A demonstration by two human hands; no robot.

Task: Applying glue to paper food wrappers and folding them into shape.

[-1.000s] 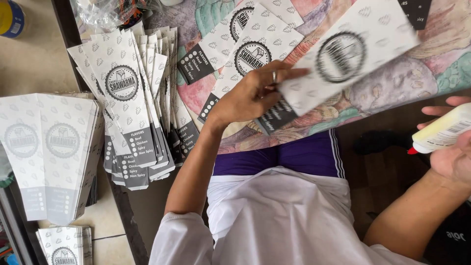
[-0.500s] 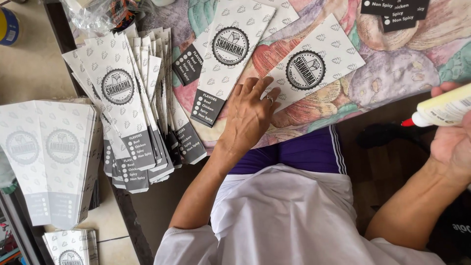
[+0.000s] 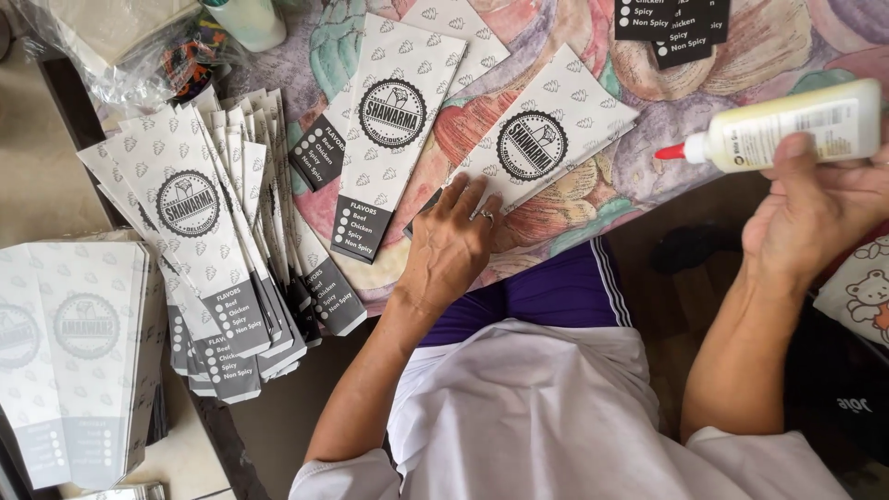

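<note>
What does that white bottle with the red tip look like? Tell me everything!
The glue bottle is white plastic with a printed label and a pointed red tip on a white nozzle. It lies on its side in the air, tip pointing left, over the flowery tablecloth. The right hand grips it from below, thumb pressed across its front. The far end runs out of the picture. No glue shows at the tip, and nothing else touches it.

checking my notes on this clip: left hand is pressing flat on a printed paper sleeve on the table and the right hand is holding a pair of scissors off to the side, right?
Not quite. The right hand holds a white glue bottle with a red tip, not scissors. The rest stands: the left hand presses flat on a printed paper sleeve on the table. The head view shows it.
</note>
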